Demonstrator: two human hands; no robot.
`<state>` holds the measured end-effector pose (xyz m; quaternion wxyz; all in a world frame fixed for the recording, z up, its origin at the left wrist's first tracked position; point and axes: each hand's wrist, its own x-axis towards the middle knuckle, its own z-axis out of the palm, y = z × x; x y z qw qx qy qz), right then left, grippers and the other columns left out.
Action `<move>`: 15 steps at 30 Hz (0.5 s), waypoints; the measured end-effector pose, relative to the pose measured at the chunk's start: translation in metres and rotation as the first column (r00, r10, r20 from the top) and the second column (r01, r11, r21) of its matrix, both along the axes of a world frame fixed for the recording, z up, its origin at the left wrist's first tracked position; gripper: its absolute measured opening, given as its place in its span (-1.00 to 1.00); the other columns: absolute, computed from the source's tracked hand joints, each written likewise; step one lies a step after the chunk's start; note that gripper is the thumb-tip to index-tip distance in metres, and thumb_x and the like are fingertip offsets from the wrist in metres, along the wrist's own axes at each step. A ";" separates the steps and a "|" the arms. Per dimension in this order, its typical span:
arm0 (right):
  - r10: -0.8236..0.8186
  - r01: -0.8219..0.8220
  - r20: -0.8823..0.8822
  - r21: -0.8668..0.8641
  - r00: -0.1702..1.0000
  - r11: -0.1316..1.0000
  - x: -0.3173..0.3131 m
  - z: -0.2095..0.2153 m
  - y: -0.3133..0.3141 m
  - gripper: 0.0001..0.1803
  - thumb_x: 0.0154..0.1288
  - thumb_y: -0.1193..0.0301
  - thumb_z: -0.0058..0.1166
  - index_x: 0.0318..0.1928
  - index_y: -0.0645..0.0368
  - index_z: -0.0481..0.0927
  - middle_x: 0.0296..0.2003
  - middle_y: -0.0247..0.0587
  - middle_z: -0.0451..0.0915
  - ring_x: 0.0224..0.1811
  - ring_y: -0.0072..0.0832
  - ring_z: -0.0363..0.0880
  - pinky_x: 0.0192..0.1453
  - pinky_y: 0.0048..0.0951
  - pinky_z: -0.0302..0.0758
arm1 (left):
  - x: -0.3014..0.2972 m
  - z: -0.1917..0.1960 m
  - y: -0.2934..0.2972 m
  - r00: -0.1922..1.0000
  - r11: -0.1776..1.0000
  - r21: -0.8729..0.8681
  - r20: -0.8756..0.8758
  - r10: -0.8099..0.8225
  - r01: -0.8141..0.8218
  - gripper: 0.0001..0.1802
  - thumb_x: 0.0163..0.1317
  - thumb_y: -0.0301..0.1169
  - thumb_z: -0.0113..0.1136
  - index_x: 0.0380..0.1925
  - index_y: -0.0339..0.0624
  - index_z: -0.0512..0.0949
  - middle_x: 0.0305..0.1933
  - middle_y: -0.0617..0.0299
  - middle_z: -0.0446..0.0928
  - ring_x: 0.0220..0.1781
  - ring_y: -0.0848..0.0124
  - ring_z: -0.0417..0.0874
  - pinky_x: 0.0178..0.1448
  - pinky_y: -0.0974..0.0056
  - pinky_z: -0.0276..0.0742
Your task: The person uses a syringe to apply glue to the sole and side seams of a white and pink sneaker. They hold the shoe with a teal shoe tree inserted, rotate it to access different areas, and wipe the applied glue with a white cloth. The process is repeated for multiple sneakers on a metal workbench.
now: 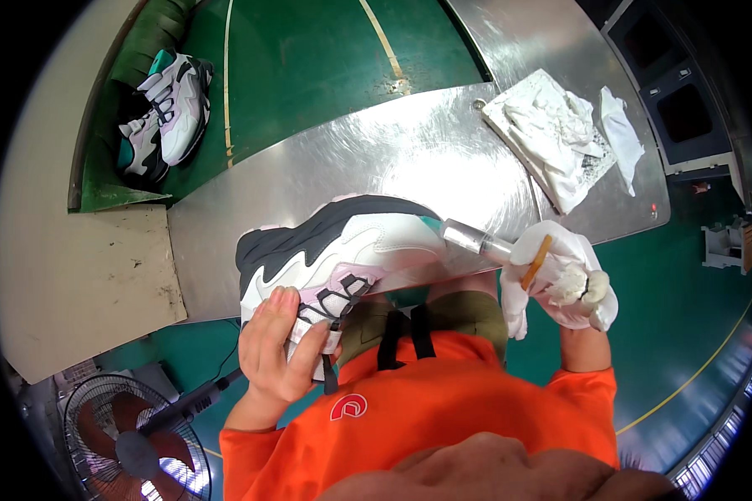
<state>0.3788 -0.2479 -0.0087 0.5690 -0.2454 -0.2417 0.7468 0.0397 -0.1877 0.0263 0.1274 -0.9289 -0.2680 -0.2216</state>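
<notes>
A white, black and lilac sneaker (355, 242) lies tilted at the near edge of the metal table, its toe to the right and its dark sole facing away from me. My bare left hand (276, 351) grips it near the laces and tongue. In a white glove, my right hand (551, 275) closes around a clear syringe (470, 237). The syringe's tip meets or nearly meets the teal patch at the toe; exact contact is hard to make out. A brownish strip (537, 260) and a bunched white wad (591, 286) also show at the gloved hand.
Beyond the shoe extends the shiny metal table (326, 150). Crumpled white cloths (556, 138) lie on a board at the far right. Two similar sneakers (178, 108) rest on the green conveyor (284, 67) at far left. A fan (138, 451) stands lower left.
</notes>
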 end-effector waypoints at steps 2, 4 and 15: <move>-0.015 0.021 -0.086 0.063 0.996 0.998 -0.002 -0.014 -0.004 0.12 -0.41 0.05 0.54 0.08 0.62 0.33 -0.37 0.25 0.56 -0.42 -0.06 0.68 -0.42 -0.25 0.69 | 0.003 0.001 -0.004 1.000 1.000 0.004 -0.009 0.021 -0.021 -0.71 0.20 -0.15 0.26 -0.17 -0.05 0.58 -0.01 -0.15 0.59 -0.04 0.02 0.68 0.00 0.12 0.63; -0.040 0.057 -0.156 0.107 0.987 0.993 -0.006 -0.026 -0.009 0.11 -0.40 0.06 0.55 0.09 0.60 0.32 -0.36 0.25 0.56 -0.40 -0.05 0.68 -0.41 -0.24 0.70 | 0.005 -0.001 -0.005 0.999 0.999 0.014 -0.002 0.032 -0.032 -0.69 0.18 -0.14 0.28 -0.17 -0.07 0.57 -0.01 -0.15 0.58 -0.04 0.02 0.68 0.00 0.12 0.63; -0.081 0.117 -0.278 0.115 0.957 0.986 -0.028 -0.042 -0.031 0.13 -0.31 0.00 0.55 0.18 0.43 0.25 -0.27 0.21 0.55 -0.27 -0.05 0.67 -0.32 -0.25 0.69 | 0.009 -0.002 -0.010 0.999 0.999 0.019 -0.028 0.031 -0.031 -0.54 -0.01 -0.29 0.42 -0.13 -0.15 0.46 0.01 -0.19 0.55 -0.03 -0.01 0.65 0.00 0.13 0.63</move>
